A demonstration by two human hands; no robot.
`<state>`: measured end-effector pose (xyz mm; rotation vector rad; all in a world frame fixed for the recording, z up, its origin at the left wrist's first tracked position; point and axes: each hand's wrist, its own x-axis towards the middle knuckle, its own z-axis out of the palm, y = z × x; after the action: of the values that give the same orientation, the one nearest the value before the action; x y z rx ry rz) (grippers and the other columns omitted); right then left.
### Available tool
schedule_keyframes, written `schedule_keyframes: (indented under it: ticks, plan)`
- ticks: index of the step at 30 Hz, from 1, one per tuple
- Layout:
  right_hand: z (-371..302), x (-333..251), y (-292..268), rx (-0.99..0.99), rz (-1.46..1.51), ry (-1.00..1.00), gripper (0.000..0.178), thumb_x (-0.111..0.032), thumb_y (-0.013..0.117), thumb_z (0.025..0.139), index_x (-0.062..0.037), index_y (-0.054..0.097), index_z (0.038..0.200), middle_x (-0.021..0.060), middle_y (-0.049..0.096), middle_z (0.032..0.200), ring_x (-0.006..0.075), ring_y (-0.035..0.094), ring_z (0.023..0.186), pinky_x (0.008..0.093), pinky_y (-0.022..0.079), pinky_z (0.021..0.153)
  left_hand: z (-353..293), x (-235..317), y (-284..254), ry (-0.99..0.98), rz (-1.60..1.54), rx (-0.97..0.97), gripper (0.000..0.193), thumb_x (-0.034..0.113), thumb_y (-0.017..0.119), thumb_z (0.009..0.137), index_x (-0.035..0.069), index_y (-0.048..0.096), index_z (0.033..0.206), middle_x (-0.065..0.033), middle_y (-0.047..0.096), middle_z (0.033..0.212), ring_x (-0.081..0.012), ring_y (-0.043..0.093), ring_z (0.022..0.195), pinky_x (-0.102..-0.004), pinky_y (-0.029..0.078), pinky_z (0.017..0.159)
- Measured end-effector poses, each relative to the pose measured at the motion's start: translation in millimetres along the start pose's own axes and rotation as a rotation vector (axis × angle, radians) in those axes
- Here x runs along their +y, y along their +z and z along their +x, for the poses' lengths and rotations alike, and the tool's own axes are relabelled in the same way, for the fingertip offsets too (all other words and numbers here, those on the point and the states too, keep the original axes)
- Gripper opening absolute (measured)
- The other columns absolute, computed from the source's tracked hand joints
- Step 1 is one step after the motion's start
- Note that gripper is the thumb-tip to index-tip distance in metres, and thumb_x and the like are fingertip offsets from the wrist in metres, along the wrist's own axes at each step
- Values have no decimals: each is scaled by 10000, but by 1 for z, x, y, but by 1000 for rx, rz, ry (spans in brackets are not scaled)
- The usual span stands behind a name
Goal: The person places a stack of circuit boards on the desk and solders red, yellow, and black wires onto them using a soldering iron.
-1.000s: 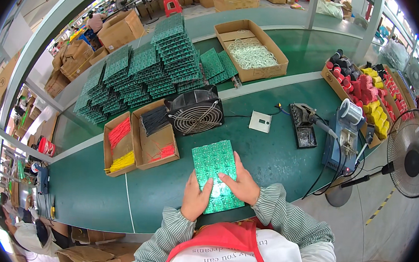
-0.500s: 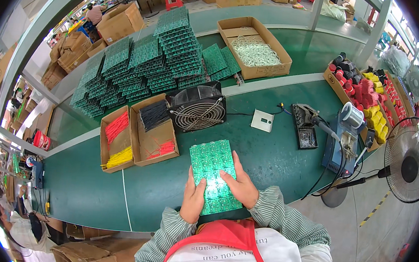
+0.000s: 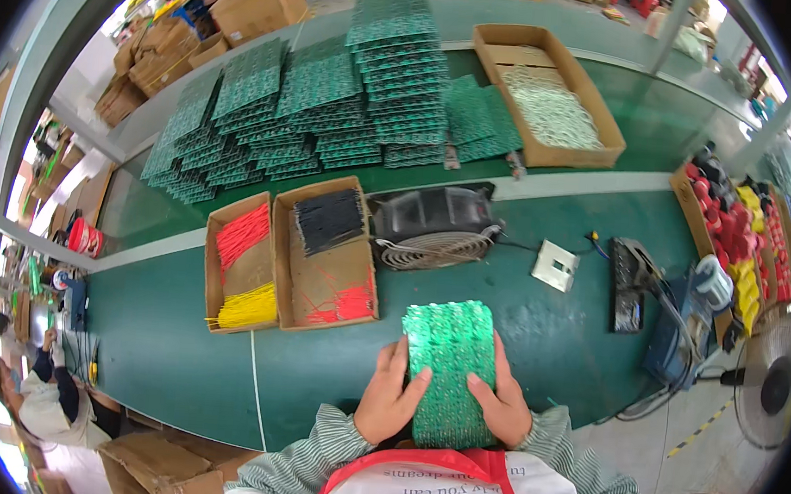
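Observation:
Just in front of my body, both hands hold a green circuit board panel (image 3: 453,368) by its two long sides. My left hand (image 3: 391,397) grips the left edge, its thumb lying on the face of the panel. On the opposite edge is my right hand (image 3: 506,402), its thumb also on the face and its fingers around the side. Bright glare covers the panel's far end. Whether it is one panel or several pressed together, I cannot tell.
Beyond lie stacks of green circuit boards (image 3: 315,92), and a box of pale rings (image 3: 612,156). Nearer are boxes of red, yellow and black wires (image 3: 328,214), a black fan (image 3: 439,227), a white square plate (image 3: 555,265), and a blue soldering station (image 3: 682,330) at right.
The panel has tilted in my hands, and the glare has moved from its middle to its far end. Both hands still grip its sides. The whole view has shifted.

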<state>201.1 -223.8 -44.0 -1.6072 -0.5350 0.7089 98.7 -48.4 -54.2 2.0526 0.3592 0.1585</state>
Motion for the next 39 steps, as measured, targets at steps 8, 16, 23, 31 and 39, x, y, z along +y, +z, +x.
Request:
schedule_keyframes:
  ticks: [8, 16, 23, 31, 39]
  plan:
    - [5, -1, -3, -80, 54, 29, 655, -88, 441, 950, 44, 50, 1459, 199, 357, 1415, 250, 397, 1280, 331, 271, 1069, 6, 16, -11, -92, -55, -87, 605, 228, 510, 936, -70, 247, 1393, -300, 371, 1292, -437, 397, 1198, -419, 337, 1026]
    - [5, 14, 4, -27, 244, -16, 668, -93, 479, 949, 20, 77, 1470, 157, 392, 1400, 198, 393, 1264, 295, 297, 1051, -3, -9, 5, 87, 19, 98, 580, 290, 463, 967, -80, 284, 1377, -295, 406, 1260, -444, 464, 1136, -406, 382, 982]
    - [13, 20, -6, -94, 360, -9, 670, -82, 498, 934, 10, 109, 1472, 122, 432, 1377, 170, 419, 1235, 274, 307, 1041, -12, -12, -73, 43, 117, 211, 336, 282, 554, 912, 21, 614, 1115, -167, 633, 956, -289, 624, 927, -338, 483, 791]
    - [13, 25, -2, -84, 286, -33, 667, -88, 546, 910, 20, 183, 1459, 130, 451, 1364, 163, 440, 1217, 271, 324, 1030, 47, -96, -224, 23, 976, 508, 187, 174, 657, 775, 48, 640, 912, -135, 633, 866, -292, 626, 832, -396, 520, 726]
    - [-2, -2, -44, 175, 72, 49, 700, -155, 617, 874, -17, 241, 1448, 182, 442, 1362, 266, 461, 1215, 377, 397, 991, 128, -148, -242, -52, 1303, 453, 246, 166, 683, 757, 70, 618, 974, -99, 598, 985, -286, 572, 1002, -373, 540, 773]
